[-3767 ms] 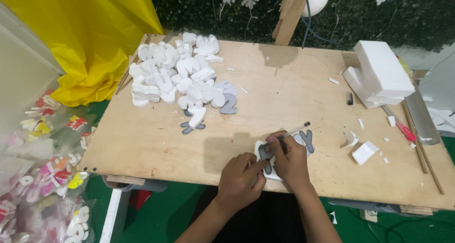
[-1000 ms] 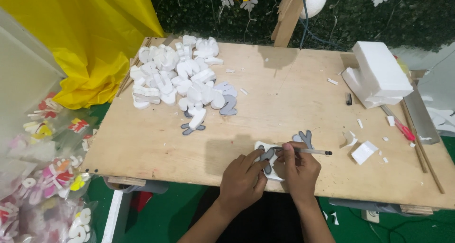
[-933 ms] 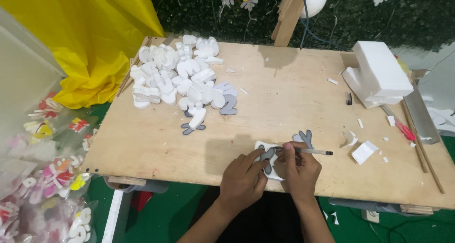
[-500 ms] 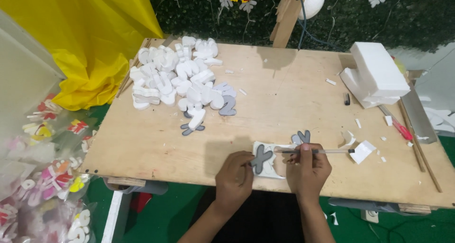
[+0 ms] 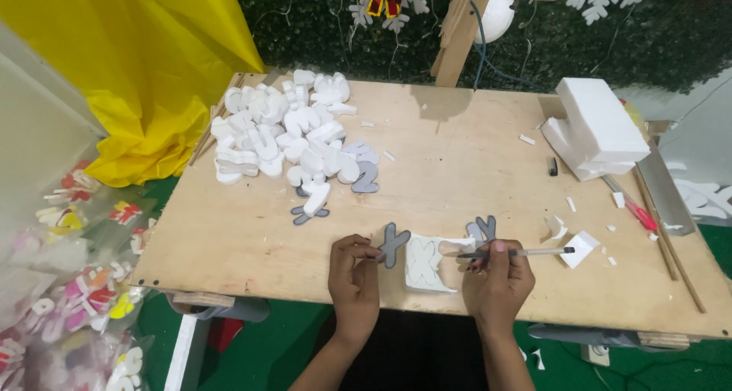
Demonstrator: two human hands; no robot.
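- Grey cutout (image 5: 394, 245) is being pinched by the left hand (image 5: 353, 269), just left of the foam block (image 5: 428, 263).
- Right hand (image 5: 497, 273) is gripping a pen (image 5: 526, 251) over the surface (image 5: 457, 170).
- Foam letters (image 5: 293, 136) are lying piled at far left.

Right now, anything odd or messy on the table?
Mostly tidy work clutter. White foam scraps lie scattered over the plywood table's right side, near the foam blocks. Nothing looks damaged or spilled otherwise.
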